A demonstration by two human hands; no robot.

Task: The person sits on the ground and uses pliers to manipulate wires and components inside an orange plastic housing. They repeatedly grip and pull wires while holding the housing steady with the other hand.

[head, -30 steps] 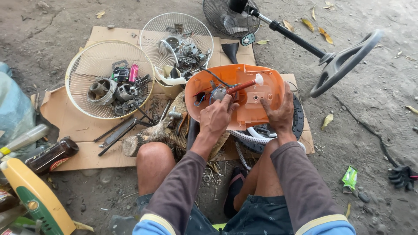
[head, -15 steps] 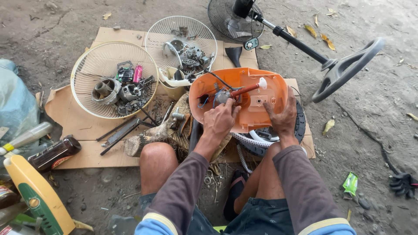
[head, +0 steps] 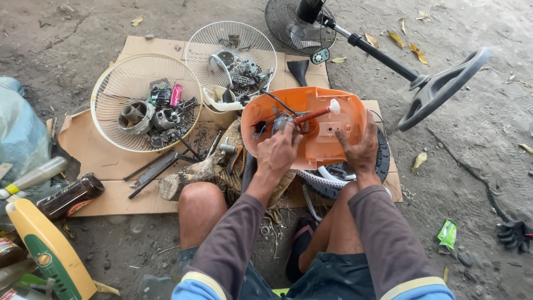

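An orange plastic housing [head: 322, 100] lies open side up over a black tyre [head: 383, 158], between my knees. My left hand [head: 277, 153] is inside its left half, fingers closed around a small grey part with wires. A red-handled screwdriver [head: 315, 115] rests across the housing just past that hand. My right hand [head: 360, 149] grips the housing's right rim, thumb on the inner face.
Two white wire fan guards [head: 116, 89] [head: 194, 50] on a cardboard sheet [head: 100, 161] hold several metal engine parts. A wooden block [head: 186, 178], a brown bottle [head: 69, 197], a yellow-green casing [head: 50, 250] and a toppled black stand fan [head: 388, 61] lie around.
The view has shifted slightly. Both hands stay on the orange housing, the left one still working at the grey part.
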